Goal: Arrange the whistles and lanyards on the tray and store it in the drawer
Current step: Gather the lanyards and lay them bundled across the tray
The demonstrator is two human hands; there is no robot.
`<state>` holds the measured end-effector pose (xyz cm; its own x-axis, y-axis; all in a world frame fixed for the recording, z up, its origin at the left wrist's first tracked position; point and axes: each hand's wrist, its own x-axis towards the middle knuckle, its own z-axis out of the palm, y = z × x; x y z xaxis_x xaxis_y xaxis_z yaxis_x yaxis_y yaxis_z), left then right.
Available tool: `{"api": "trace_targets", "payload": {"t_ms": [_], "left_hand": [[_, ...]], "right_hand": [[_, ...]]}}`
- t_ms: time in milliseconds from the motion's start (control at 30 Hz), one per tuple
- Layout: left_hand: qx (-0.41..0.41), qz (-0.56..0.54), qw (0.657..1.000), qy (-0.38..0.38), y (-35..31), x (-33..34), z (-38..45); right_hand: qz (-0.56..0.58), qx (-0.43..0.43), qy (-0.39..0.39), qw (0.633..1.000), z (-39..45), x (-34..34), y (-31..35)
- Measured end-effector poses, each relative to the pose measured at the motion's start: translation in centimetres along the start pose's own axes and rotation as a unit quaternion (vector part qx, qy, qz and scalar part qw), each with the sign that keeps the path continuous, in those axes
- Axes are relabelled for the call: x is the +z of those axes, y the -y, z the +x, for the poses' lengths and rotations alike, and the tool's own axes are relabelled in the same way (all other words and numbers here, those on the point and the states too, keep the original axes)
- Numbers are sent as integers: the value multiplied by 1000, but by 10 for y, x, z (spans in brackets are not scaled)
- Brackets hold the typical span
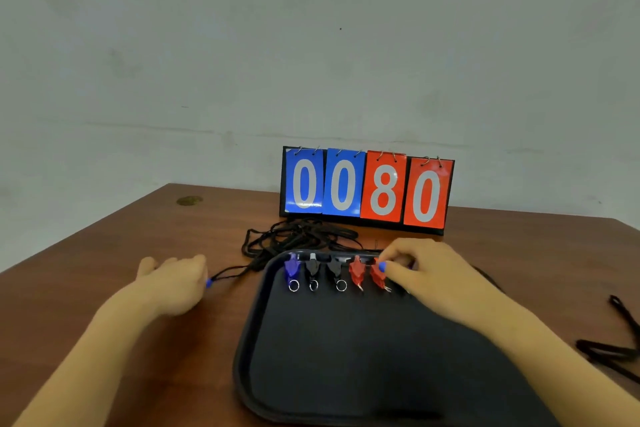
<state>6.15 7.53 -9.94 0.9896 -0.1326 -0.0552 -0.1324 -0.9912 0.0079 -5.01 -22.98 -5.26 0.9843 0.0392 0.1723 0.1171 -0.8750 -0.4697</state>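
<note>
black plastic tray (346,357) sits at the near edge of the brown wooden surface (138,236), a little right of its middle. five whistles lie in a row along the tray's far rim: one purple whistle (292,267) at the left, two black whistles (312,269), then two red whistles (356,272), each with a small metal ring at its near end.

right hand (422,274) is over the tray's far right corner, fingers (391,269) curled together beside the last red whistle; something small and blue shows at the fingertip, too blurred to name, and i cannot tell whether anything is pinched. left hand (173,282) rests on the surface just left of the tray, fingers bent round the end of a black cord that runs back to the heap.

lanyards (298,236) lie tangled in a loose pile between the tray's far rim and the flip scoreboard (367,187), which reads 0080. another black cord (609,340) trails near the right edge of the surface. no drawer in view.

handling, as a judgement: whistles are light, hard plastic, likely to skate on the smooth tray; best taken by the body or the ring. lanyards are soft, limp and snag-prone; take one end and draw it free slowly, or the whole pile may drag. tray looks stiff; lift it level by both side rims so the row holds.
</note>
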Motion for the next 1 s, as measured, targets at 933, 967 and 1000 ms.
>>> {"api": "trace_targets", "payload": {"t_ms": [933, 967, 1000], "left_hand": [[451, -246, 812, -277, -94, 5, -72], [444, -258, 809, -287, -93, 6, -70], [433, -279, 805, -294, -92, 6, -68]], "right_hand": [[293, -111, 102, 944, -24, 60, 32], [296, -110, 109, 943, -25, 59, 33], [300, -109, 116, 941, -26, 59, 34]]}}
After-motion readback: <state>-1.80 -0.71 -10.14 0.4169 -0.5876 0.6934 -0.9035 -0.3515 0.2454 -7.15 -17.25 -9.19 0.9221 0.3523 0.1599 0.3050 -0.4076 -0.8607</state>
